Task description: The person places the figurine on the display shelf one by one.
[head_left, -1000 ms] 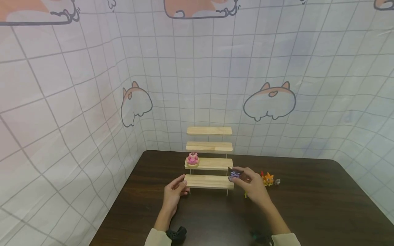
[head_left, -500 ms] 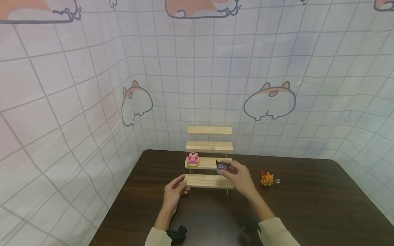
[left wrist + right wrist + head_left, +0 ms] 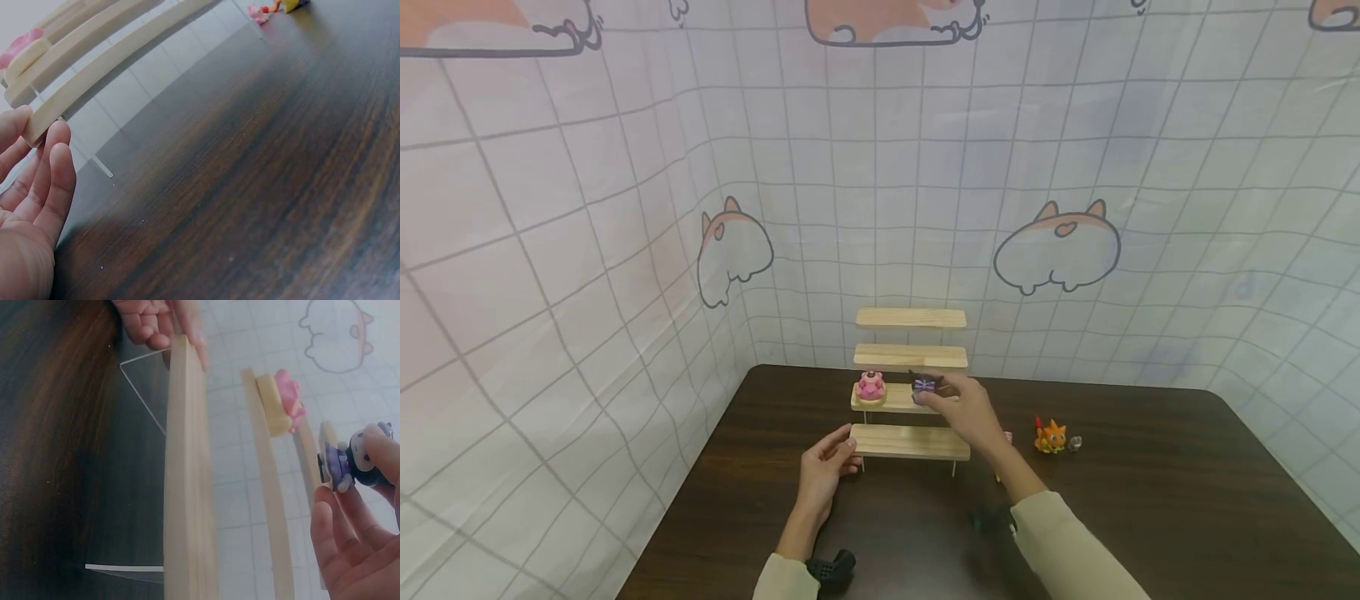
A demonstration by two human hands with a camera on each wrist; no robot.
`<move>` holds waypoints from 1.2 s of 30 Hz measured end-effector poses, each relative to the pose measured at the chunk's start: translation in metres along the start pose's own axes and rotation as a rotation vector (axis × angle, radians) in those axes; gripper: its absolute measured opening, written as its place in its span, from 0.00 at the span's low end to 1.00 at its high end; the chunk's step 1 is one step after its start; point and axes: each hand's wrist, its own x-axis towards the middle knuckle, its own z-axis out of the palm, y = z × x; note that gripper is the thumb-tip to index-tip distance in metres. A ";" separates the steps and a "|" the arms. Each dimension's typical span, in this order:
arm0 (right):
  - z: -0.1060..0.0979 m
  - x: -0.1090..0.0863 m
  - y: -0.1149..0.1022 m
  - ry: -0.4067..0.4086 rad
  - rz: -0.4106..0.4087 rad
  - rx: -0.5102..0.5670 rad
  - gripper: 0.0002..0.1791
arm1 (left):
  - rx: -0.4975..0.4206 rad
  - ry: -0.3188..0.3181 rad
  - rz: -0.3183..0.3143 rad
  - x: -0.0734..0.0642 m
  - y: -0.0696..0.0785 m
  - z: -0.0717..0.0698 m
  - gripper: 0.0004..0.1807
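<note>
A tiered wooden display stand [image 3: 910,442] with pale planks on clear supports stands on the dark table. My left hand [image 3: 823,475] grips the left end of its lowest plank, thumb above and fingers beneath, as the left wrist view [image 3: 34,181] also shows. Between thumb and fingers of my right hand [image 3: 972,414] is a small purple-and-black figurine [image 3: 340,464] with a white face. In the head view it overlaps the second plank from the bottom, right of its middle. A pink figurine [image 3: 871,387] on a cream base sits at that plank's left end.
Right of the stand, an orange figurine [image 3: 1051,437] stands beside a small greyish item [image 3: 1076,443]. A pink toy [image 3: 1008,436] is mostly hidden behind my right forearm. Behind the table hangs a white grid-patterned cloth [image 3: 910,167].
My right hand has carried the purple-and-black figurine leftward and away from me, from the lowest plank's right end to over the second plank. My left hand keeps its grip in place.
</note>
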 end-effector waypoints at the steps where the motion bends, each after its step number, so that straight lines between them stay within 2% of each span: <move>1: 0.000 0.002 -0.001 -0.004 0.001 0.003 0.24 | 0.003 0.000 0.001 0.000 0.000 0.000 0.24; 14: 0.010 0.023 0.010 -0.028 0.081 0.001 0.21 | 0.006 -0.007 0.013 0.001 -0.001 0.000 0.25; 24: 0.017 0.028 0.013 -0.032 0.097 -0.016 0.23 | 0.019 0.009 -0.015 0.002 0.000 -0.001 0.24; 36: 0.019 0.031 0.015 -0.033 0.107 -0.007 0.20 | 0.033 0.001 0.015 -0.001 0.001 0.001 0.26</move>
